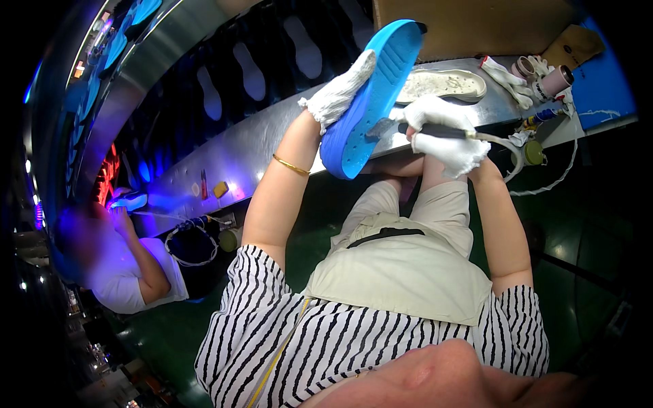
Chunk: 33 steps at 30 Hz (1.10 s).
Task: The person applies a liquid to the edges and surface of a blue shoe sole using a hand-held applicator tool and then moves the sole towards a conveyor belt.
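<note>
The blue sole (378, 92), tilted toward one o'clock, lies at three o'clock of the gloved left hand (340, 90), which clamps its edge, fingertips partly hidden behind it. The right hand (445, 152) closes its fingers around a dark-handled tool (452, 132), grey tip toward nine o'clock over the blue sole; a white insole (452, 84) lies at twelve.

One pair, white-gloved, both gripping.
Left hand (345, 88): raised, clasping, left forearm (280, 194) slanting below it. Right hand (445, 117): right of the left hand, slightly lower, curled, right forearm (498, 211) below.
</note>
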Motion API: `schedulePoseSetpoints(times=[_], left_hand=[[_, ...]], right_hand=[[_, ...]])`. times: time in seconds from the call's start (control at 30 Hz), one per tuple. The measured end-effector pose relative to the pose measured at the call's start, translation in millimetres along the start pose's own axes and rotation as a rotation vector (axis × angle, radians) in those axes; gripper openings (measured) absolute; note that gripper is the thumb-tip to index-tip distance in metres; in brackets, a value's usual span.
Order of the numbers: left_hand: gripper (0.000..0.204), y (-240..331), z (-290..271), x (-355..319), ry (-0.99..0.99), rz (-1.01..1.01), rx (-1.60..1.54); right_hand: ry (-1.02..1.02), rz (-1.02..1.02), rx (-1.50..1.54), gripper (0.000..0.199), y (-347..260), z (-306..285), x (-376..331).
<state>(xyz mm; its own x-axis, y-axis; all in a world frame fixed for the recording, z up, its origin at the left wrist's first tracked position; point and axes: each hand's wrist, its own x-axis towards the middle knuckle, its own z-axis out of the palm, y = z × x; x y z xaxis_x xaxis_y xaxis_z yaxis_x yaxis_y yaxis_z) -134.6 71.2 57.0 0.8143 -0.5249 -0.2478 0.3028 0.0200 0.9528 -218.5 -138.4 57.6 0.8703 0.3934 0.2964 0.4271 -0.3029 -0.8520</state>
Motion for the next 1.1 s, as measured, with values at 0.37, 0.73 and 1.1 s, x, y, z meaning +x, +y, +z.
schedulePoseSetpoints(times=[0.37, 0.73, 1.1], left_hand=[[0.078, 0, -31, -43, -0.251, 0.321, -0.766], [0.061, -78, 53, -40, -0.208, 0.133, -0.956], [0.072, -78, 62, -34, -0.105, 0.176, -0.933]], right_hand=[[0.249, 0.011, 0.326, 0.020, -4, -12, -19], [0.516, 0.061, 0.429, 0.016, 9, 11, -19], [0.322, -0.032, 0.252, 0.023, -6, 23, -23]])
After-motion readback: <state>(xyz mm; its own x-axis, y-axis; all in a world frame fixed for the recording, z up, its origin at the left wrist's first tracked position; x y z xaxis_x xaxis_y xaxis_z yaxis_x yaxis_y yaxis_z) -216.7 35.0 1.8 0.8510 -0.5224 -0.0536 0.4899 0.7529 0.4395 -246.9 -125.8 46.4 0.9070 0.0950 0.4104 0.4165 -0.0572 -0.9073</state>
